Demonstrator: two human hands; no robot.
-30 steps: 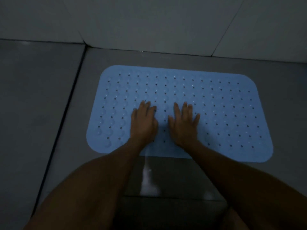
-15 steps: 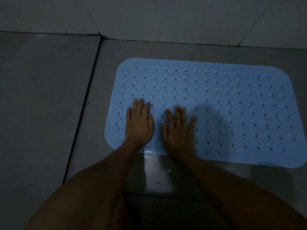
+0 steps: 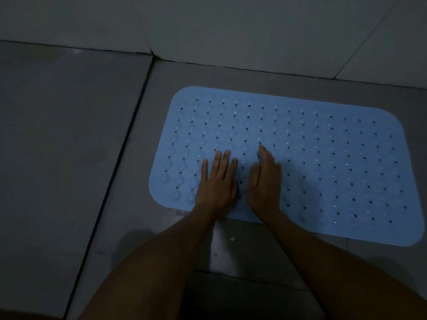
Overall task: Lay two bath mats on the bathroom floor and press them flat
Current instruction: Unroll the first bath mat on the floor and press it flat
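While both hands press near its left end, the mat (image 3: 312, 162) lies spread on the floor (image 3: 69, 146), close to the wall (image 3: 231, 31), with its long far edge running roughly along the wall's base. Only one mat is in view; the second is not visible.

Starting at the left, the mat's left edge sits just right of a dark grout line (image 3: 120, 169). If the palms push sideways rather than straight down, the sheet could creep over that joint, and any suction cups landing on the gap would likely not seal.

Next comes the left hand (image 3: 216, 181), flat on the mat with fingers straight and slightly spread, gripping nothing. Beside it, the right hand (image 3: 264, 183) also rests on the mat with fingers extended and held together; it looks tilted onto its edge, though the dim light makes this hard to judge. A tilted hand would probably press a narrow strip only, leaving patches unstuck.

Between the forearms, the floor (image 3: 221, 245) shows a glossy patch, possibly wet. Water there could let the near edge slide, or a knee slip.

Further right, most of the mat is untouched. Should that stretch be skipped, it may stay lifted or trap air, and the right corners could curl.
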